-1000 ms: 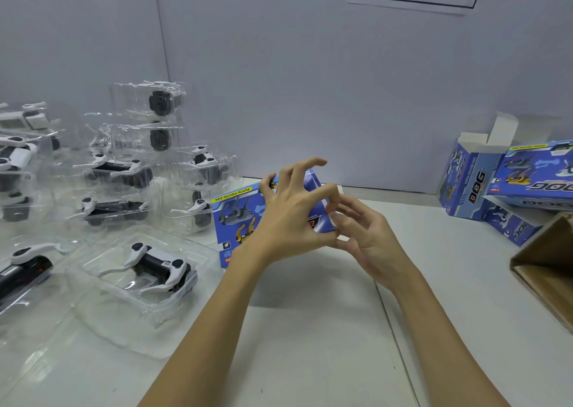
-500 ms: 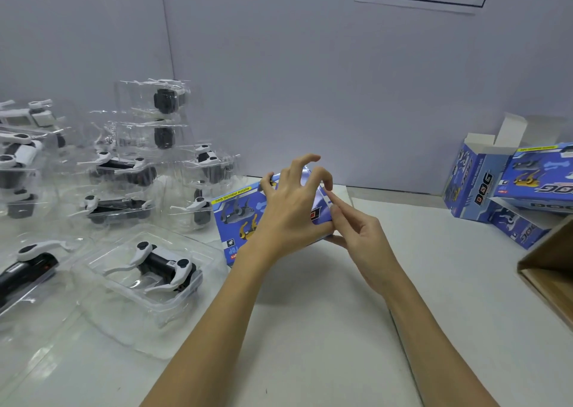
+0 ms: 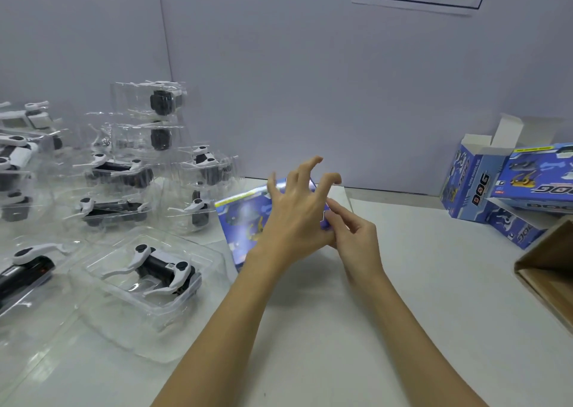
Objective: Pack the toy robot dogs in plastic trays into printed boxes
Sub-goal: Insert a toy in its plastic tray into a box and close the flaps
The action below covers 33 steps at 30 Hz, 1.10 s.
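White table [image 3: 403, 282]: "DOG" boxes [image 3: 477, 189] right; both hands, left [image 3: 294, 217], right [image 3: 356, 236], grip blue box [image 3: 242, 220].

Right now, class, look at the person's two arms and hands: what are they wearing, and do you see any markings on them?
Both forearms are bare as far as the picture's bottom edge, with no sleeve in view. The left hand and the right hand wear no gloves, and no ring, watch, bracelet or marking shows on either.
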### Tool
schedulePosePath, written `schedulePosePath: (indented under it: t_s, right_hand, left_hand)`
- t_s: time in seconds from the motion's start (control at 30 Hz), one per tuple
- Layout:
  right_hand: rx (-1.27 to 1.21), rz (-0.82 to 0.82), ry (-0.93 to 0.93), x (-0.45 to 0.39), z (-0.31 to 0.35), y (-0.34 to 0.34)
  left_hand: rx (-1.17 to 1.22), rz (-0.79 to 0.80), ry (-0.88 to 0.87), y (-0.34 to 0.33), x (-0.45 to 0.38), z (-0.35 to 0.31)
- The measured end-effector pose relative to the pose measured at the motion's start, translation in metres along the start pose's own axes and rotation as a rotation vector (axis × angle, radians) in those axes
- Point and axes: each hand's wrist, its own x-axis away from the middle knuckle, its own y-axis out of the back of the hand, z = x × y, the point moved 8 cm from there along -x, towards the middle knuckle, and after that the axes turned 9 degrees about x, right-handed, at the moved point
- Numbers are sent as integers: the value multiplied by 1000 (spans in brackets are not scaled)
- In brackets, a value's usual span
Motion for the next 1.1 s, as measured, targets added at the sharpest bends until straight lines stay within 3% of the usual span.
schedulePosePath:
  t_s: [0.1,0.2,0.37,0.53,0.7,0.8,0.83,0.93,0.97,1.03,1.1]
  right_hand:
    - [-8,-149,-23,-4,-2,19]
    - [18,-158,-47,-8,-4,32]
    - [56,-53,21,-8,5,28]
    - [18,-106,-6,-10,5,47]
    - [9,-115,111,-6,17,46]
    - [-26,-156,133,-6,17,39]
    - [-48,-174,128,-6,16,38]
    - [-81,-214,95,-7,11,40]
    - [-66,-223,88,-7,10,42]
    - [-26,-250,87,-8,8,45]
    - [-25,-251,90,-10,6,47]
  left_hand:
    - [-133,148,219,-8,10,31]
    - [-76,262,360,-20,18,55]
    - [-46,173,239,-25,14,44]
    - [-33,68,156,-27,14,26]
    - [11,-18,109,-22,13,27]
    - [103,-5,108,-21,13,28]
    - [172,-65,137,-16,13,29]
    - [401,-376,485,4,20,58]
    - [451,-386,654,2,27,73]
    - [588,-173,937,-20,40,97]
    - [802,21,1057,-37,49,97]
